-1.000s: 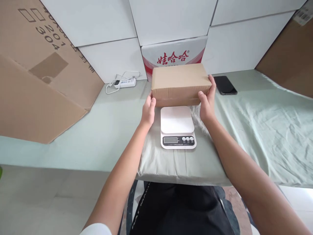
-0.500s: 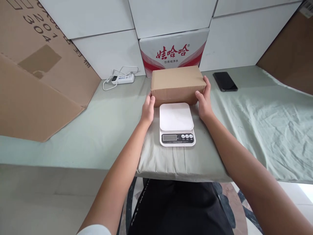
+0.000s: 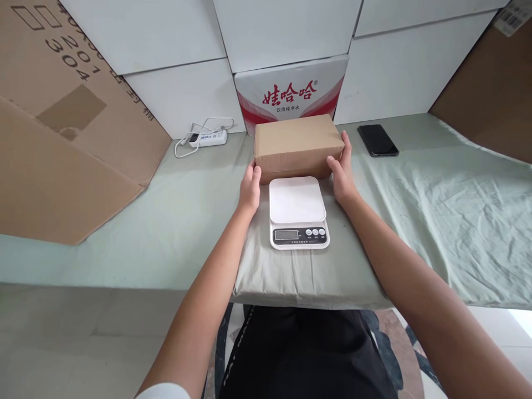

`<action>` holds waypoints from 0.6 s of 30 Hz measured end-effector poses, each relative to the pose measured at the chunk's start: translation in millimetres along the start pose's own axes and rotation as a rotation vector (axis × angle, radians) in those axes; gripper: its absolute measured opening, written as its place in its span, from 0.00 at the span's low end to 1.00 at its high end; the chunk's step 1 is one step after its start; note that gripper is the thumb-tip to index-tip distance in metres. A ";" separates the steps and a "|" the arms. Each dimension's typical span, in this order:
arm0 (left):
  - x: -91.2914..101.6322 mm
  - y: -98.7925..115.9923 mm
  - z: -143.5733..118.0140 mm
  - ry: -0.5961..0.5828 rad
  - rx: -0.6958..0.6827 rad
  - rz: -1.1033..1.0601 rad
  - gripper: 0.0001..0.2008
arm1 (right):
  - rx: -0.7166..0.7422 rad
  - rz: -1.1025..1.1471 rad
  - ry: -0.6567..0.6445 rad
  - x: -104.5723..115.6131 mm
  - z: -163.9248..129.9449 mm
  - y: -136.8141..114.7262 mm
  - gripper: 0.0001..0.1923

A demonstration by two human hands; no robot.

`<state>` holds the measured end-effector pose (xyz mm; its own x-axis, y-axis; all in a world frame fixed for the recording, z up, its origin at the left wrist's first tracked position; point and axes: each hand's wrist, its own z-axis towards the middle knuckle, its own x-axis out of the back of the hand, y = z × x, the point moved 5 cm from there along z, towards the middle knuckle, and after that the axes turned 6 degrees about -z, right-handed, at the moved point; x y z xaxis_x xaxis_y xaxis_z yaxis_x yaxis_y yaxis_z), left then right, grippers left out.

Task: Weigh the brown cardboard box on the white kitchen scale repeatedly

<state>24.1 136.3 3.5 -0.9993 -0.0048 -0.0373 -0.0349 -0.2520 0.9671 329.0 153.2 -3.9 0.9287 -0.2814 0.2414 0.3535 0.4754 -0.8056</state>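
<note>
A closed brown cardboard box (image 3: 297, 141) stands just behind a white kitchen scale (image 3: 297, 200). My left hand (image 3: 250, 187) grips the box at its lower left corner, thumb on the front face. At the right end, my right hand (image 3: 342, 173) holds it with the thumb in front and the fingers along the side. The scale's platform is bare, and its grey display and round buttons face me. Whether the box rests fully on the cloth cannot be made out, since its base is partly hidden by the scale.
Behind the box is a white and red printed carton (image 3: 291, 91) against stacked white boxes. A black phone (image 3: 378, 140) lies to the right, a white power strip (image 3: 208, 137) with a cable to the left. Large cardboard sheets (image 3: 70, 183) flank the green cloth (image 3: 187, 221).
The view has shifted slightly. Both hands keep their hold on the cardboard box, and it stays behind the scale with little visible movement.
</note>
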 end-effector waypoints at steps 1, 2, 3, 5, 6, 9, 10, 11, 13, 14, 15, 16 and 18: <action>4.1 -0.2 1.1 0.036 -0.007 0.004 0.50 | -0.007 0.022 0.009 -0.4 -1.0 1.1 0.61; 9.0 -0.4 2.1 0.081 -0.015 0.006 0.50 | -0.022 0.047 0.014 -0.8 -2.0 2.8 0.61; 14.2 -0.7 3.0 0.128 -0.022 0.005 0.50 | -0.042 0.073 0.019 -1.2 -3.2 5.0 0.60; 23.1 -2.6 4.1 0.203 -0.018 -0.015 0.48 | -0.093 0.118 0.035 -1.0 -5.8 10.0 0.59; 25.8 -4.1 4.5 0.223 -0.006 -0.026 0.46 | -0.117 0.135 0.049 -0.4 -7.1 12.2 0.58; 27.1 -9.2 5.1 0.231 0.032 -0.028 0.45 | -0.162 0.153 0.085 1.6 -10.0 15.4 0.56; 25.7 -10.6 5.2 0.217 0.038 -0.020 0.45 | -0.170 0.145 0.086 2.0 -10.6 15.5 0.56; 23.6 -11.9 5.2 0.196 0.043 -0.010 0.46 | -0.177 0.133 0.081 2.2 -11.0 15.1 0.56; 19.4 -14.1 5.0 0.152 0.051 -0.003 0.46 | -0.183 0.108 0.059 2.4 -11.7 13.0 0.56; 17.5 -14.9 4.8 0.132 0.053 -0.007 0.46 | -0.181 0.099 0.046 2.2 -12.0 11.3 0.57; 15.9 -15.4 4.5 0.114 0.053 -0.013 0.46 | -0.177 0.095 0.033 2.1 -12.3 9.3 0.57; 14.9 -15.6 4.3 0.103 0.051 -0.019 0.46 | -0.173 0.095 0.024 2.0 -12.7 7.1 0.57; 14.0 -15.7 4.0 0.092 0.048 -0.026 0.46 | -0.172 0.095 0.016 2.1 -13.4 3.0 0.58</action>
<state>10.6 144.1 -11.1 -0.9926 -0.0884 -0.0831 -0.0633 -0.2064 0.9764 330.5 142.8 -13.0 0.9544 -0.2565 0.1526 0.2391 0.3510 -0.9053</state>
